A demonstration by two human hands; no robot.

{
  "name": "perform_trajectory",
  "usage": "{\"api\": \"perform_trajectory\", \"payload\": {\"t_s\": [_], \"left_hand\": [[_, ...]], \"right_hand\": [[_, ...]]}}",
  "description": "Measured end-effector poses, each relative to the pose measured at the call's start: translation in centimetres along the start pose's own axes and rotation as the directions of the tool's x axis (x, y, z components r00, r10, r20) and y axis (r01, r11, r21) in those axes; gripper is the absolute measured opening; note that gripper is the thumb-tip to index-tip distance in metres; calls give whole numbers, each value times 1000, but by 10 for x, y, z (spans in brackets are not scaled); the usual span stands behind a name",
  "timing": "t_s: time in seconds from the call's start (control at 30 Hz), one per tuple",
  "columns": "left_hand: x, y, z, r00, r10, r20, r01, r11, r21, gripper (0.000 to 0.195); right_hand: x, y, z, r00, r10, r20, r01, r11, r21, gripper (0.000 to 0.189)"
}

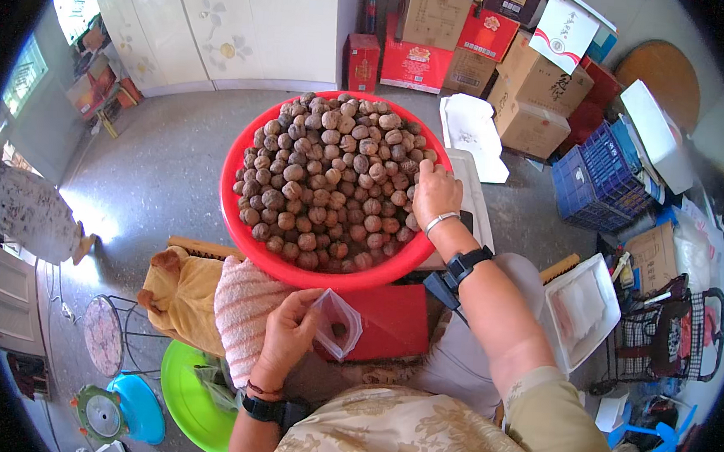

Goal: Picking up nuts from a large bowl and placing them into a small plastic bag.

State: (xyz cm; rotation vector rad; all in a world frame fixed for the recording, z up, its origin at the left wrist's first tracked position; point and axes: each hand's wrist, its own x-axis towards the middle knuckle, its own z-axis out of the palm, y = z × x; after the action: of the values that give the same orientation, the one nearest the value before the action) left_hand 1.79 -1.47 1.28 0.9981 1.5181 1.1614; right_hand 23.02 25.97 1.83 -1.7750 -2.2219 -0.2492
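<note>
A red plastic basin (227,174) heaped with brown walnuts (334,174) stands before me. My left hand (291,330) pinches the rim of a small clear plastic bag (348,328) just below the basin's near edge. The bag's mouth gapes upward, and a dark round thing, perhaps a walnut, shows inside. At the basin's right side, my right hand (438,196) reaches down onto the walnuts with its fingers curled. The back of that hand hides whether a nut is in its grasp.
Under the bag lies a red box (393,324), beside a striped towel (245,312) and a plush toy (178,289). A green basin (193,396) sits at lower left. To the right are a white foam tray (582,314), blue crates (595,178) and stacked cardboard boxes (533,124).
</note>
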Motion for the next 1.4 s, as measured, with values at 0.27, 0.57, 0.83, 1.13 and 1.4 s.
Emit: {"api": "perform_trajectory", "payload": {"t_s": [0.27, 0.57, 0.83, 1.13, 1.4], "left_hand": [[-3, 10, 0, 999, -42, 24, 43, 998, -42, 27], [3, 1, 2, 999, -44, 29, 46, 997, -59, 27], [4, -10, 0, 999, -32, 9, 33, 995, -95, 26], [4, -7, 2, 999, -41, 8, 42, 993, -114, 27], [4, -10, 0, 1000, -21, 0, 21, 995, -102, 27]], "right_hand": [[-9, 0, -7, 997, 8, -74, 15, 953, 304, 25], [-34, -16, -36, 908, -240, 343, -189, 495, 848, 30], [-71, -44, -79, 720, -655, 228, -51, 279, 959, 20], [-85, -52, -67, 626, -761, 171, 119, 309, 944, 26], [-70, -41, -53, 833, -526, 170, 177, 545, 819, 18]]}}
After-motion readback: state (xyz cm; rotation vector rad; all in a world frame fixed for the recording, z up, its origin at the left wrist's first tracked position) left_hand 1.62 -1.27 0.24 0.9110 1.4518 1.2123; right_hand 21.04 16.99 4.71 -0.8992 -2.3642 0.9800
